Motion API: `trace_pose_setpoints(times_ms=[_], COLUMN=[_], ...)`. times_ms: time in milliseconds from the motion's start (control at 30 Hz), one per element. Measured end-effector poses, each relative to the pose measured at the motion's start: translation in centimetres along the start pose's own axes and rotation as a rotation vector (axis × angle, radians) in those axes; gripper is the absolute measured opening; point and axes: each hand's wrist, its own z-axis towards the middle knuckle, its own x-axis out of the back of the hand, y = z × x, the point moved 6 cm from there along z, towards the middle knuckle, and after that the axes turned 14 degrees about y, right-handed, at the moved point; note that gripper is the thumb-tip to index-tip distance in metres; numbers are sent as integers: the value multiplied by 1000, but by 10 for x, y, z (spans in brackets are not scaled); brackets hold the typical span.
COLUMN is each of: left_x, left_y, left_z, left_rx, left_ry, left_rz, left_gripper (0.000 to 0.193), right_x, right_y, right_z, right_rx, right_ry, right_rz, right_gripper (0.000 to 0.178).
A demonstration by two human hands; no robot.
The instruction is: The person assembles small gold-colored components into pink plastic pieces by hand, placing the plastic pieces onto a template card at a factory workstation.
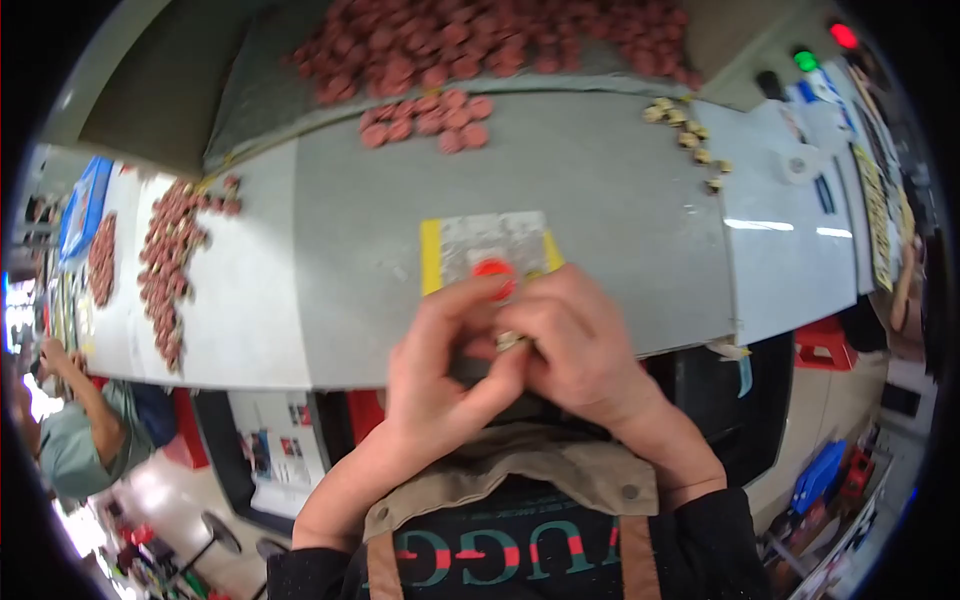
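Close to my body, at the table's near edge, my left hand (435,350) and my right hand (580,340) meet with bent fingers. A small cream and dark piece (511,340) shows between their fingertips, and both hands seem closed on it. Just beyond the fingers is a bright red round thing (494,268), partly covered by my left fingers; I cannot tell whether it is held or lies on the mat. A grey mat with yellow sides (490,230) lies flat under and beyond my hands.
A large heap of reddish round pieces (440,45) fills a raised grey tray ahead, with a smaller group (450,120) before it. Cream and dark pieces (690,135) lie at the far right. More reddish pieces (170,270) spread at left. Another person (90,430) works at far left.
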Motion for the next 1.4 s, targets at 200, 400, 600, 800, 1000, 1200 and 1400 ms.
trace_pose_setpoints(times_ms=[200, 400, 600, 800, 1000, 1200, 1400], left_x=[34, 171, 128, 74, 65, 94, 109], left_y=[30, 74, 81, 51, 49, 56, 45], left_z=[40, 105, 124, 131, 125, 92, 44], left_rx=[-491, -638, -848, -546, -770, -468, 95], left_ry=[288, 287, 286, -27, -107, -123, 127], left_rz=[504, 1245, 1269, 830, 895, 890, 218], left_gripper=[31, 20, 27, 23, 18, 16, 27], right_x=[76, 119, 110, 40, 32, 28, 14], right_y=[25, 80, 118, 57, 45, 38, 17], right_z=[33, 17, 13, 25, 26, 31, 37], right_rx=[9, -441, -414, -206, -186, -296, -315], right_ry=[54, 321, 174, -69, -84, -88, -131], right_rz=[-287, -421, -321, -138, -148, -234, -119], right_gripper=[35, 29, 16, 20, 23, 19, 17])
